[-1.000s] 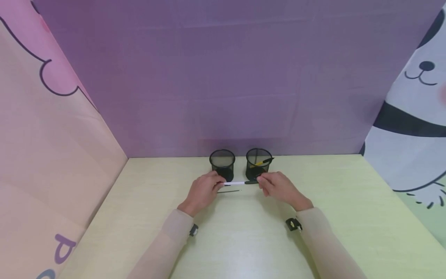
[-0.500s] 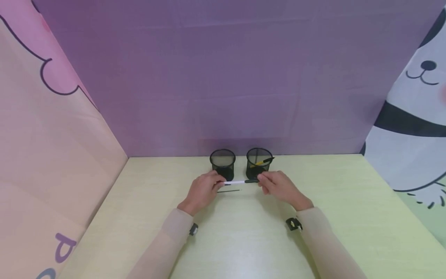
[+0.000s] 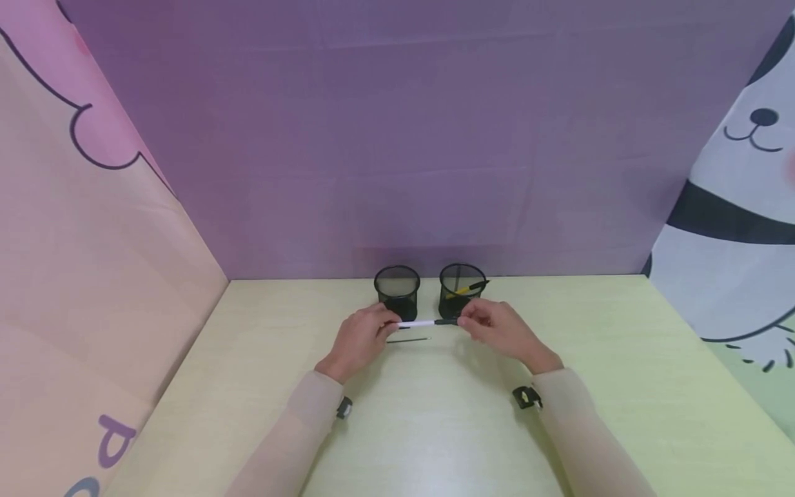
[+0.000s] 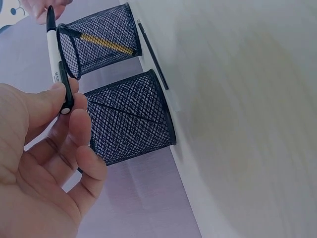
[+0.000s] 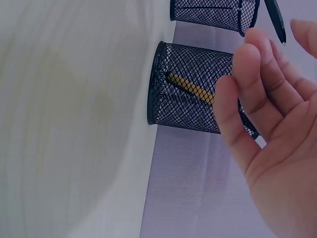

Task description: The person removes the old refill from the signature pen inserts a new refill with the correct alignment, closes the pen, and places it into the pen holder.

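Observation:
My left hand [image 3: 361,339] pinches a white pen [image 4: 53,57] with black ends between thumb and fingers, at its clip end. The pen lies level in the head view, pointing right. At its black tip is my right hand [image 3: 502,331]; in the right wrist view its thumb and loosely bent fingers stand apart from the pen tip [image 5: 278,27]. A thin dark rod, like a pen refill [image 4: 152,54], lies on the table below the pen.
Two black mesh pen cups stand by the purple back wall [image 3: 397,172]. The left cup [image 4: 129,121] is behind my left hand. A yellow and black pen [image 5: 190,89] leans in the right cup [image 5: 190,54]. The pale table [image 3: 435,428] extends toward me.
My right hand has shifted slightly up and right, and its fingers have loosened at the pen tip. The left hand and pen have barely moved.

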### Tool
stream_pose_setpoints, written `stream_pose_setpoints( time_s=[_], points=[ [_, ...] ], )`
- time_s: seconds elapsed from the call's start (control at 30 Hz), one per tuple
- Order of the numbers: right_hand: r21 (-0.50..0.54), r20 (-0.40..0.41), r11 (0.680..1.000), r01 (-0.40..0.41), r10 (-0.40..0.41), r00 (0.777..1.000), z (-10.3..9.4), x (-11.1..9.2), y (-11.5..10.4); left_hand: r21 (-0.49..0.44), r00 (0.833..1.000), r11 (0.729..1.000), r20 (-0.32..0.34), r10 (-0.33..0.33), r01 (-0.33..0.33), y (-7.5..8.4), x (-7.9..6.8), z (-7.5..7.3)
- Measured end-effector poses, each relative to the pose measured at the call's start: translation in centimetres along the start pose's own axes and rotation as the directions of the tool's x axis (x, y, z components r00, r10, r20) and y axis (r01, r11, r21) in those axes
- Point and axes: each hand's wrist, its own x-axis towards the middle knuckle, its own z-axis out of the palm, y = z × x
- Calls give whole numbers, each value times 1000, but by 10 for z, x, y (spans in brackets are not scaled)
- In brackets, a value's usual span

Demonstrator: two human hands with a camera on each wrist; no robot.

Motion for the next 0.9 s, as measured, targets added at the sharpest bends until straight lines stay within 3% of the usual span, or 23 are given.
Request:
stream_pose_setpoints(
  time_s=[0.4,0.9],
  points=[
    [-16,-24,996,83,-83,996,0,1,-2,-2,1000,1000,0,-2,2,-1,1,-1],
    [-14,-5,997,71,-71,997,0,0,-2,21,1000,1000,-6,10,-10,0,1,1]
  ],
)
